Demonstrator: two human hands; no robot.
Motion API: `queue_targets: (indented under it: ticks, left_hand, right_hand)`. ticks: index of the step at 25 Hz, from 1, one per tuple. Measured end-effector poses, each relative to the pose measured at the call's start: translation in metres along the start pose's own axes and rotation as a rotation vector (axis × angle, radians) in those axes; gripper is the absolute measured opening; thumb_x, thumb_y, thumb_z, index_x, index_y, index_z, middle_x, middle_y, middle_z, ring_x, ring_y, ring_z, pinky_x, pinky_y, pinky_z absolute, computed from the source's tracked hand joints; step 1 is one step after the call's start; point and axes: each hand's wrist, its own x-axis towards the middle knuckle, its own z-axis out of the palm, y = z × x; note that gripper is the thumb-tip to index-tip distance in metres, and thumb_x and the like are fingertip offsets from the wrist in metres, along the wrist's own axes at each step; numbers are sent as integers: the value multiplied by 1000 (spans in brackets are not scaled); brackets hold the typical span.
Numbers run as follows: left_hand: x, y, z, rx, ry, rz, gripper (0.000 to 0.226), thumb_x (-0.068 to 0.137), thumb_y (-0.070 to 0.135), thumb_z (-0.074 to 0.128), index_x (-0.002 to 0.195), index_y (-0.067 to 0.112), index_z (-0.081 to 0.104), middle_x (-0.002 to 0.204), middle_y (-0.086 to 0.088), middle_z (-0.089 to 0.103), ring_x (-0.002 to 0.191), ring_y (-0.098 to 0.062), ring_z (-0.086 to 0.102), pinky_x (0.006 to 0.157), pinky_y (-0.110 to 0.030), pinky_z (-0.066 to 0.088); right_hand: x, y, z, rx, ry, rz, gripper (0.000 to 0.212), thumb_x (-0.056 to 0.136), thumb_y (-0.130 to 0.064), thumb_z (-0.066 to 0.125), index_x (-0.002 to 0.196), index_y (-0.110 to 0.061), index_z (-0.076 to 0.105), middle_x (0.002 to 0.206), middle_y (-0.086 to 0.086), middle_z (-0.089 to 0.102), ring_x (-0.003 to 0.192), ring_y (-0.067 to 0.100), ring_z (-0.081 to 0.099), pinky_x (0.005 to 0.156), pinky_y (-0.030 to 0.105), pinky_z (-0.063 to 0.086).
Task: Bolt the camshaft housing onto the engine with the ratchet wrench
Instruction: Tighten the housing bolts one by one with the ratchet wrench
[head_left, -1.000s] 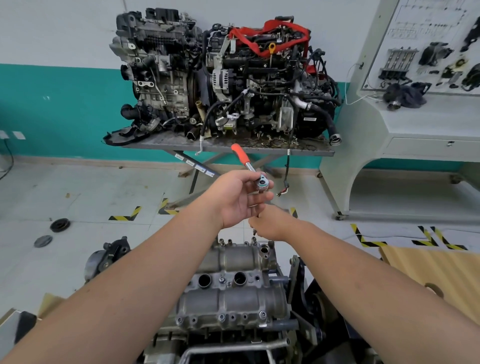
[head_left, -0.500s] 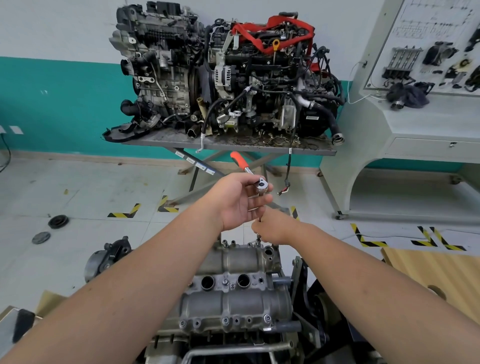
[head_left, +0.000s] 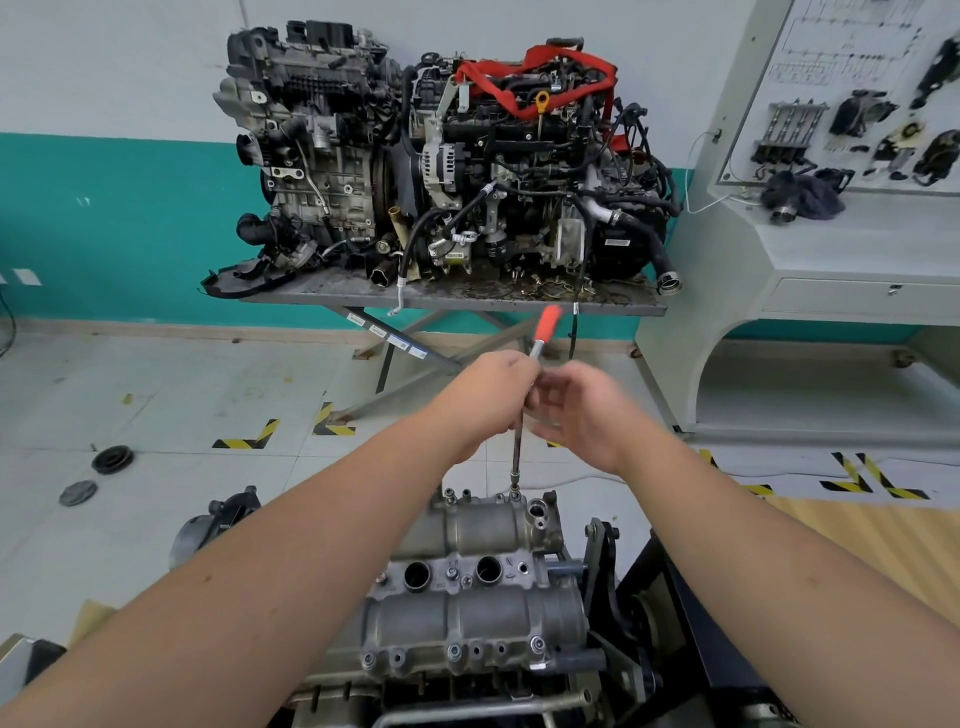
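While both hands meet in front of the person at mid-frame, the left hand (head_left: 491, 397) curls its fingers round the head end of the ratchet wrench (head_left: 537, 345), whose orange handle (head_left: 549, 321) sticks up and away to the right. The right hand (head_left: 584, 415) sits just beside it, blurred, with its fingers bent loosely near the tool; whether it actually grips the wrench cannot be told. From under the left hand a thin extension bar (head_left: 515, 454) drops straight down, and its tip rests on a bolt (head_left: 514, 491) at the far edge of the camshaft housing (head_left: 467, 587).

The housing lies directly below the forearms, a grey cast-metal cover seated on top of the engine (head_left: 467, 696), with two round openings in its middle and bolt heads along its near flange. A dark stand bracket (head_left: 602, 571) holds the engine on the right.

Farther off, two complete engines (head_left: 441, 171) stand side by side on a grey tabletop (head_left: 467, 301) against the teal and white wall; a red strap (head_left: 535, 78) is looped over the right one. To the right is a pale console with a display board (head_left: 857, 93) carrying mounted parts. Two dark round discs (head_left: 111, 460) lie on the tiled floor at the left, near yellow-and-black tape marks (head_left: 249, 436), and a wooden board (head_left: 857, 540) lies at the right.
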Motion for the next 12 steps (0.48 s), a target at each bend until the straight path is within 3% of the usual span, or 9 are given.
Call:
queue_targets:
  ticks: [2,5,9,11,12]
  left_hand:
    - [1,-2,1,84,-56,93,34,101,28,42,78,12,60,71,0,59,52,-15,46,59,-29,38]
    - [4,-8,-4,3,-114,139,36,103,32,48,79,10,64,80,-4,54,56,-15,46,61,-27,44]
    - [5,-22,-12,-324,-127,61,35,105,35,43,102,13,71,91,-5,64,64,-13,56,67,-23,49]
    - [4,-38,-11,-405,-74,-41,42,106,43,36,116,16,67,106,0,71,83,-15,66,78,-29,48]
    - [2,-49,-10,-313,-36,-66,42,105,45,35,119,19,65,113,4,71,94,-15,66,82,-32,47]
  right_hand:
    - [-5,-11,5,301,-110,-48,30,80,-41,64,92,-15,71,79,5,62,66,21,56,78,40,42]
    - [-6,-3,15,399,-145,-160,29,78,-32,72,104,-20,72,103,11,69,91,30,56,85,47,38]
    - [-4,13,27,287,21,-344,19,98,-20,59,104,-27,76,106,6,74,101,26,65,88,44,52]
    - [-3,21,27,34,200,-537,21,101,-24,57,108,-29,75,123,0,70,117,15,64,103,38,50]
    - [-3,25,26,-182,292,-674,22,100,-24,57,113,-26,74,134,-2,64,125,9,58,108,32,45]
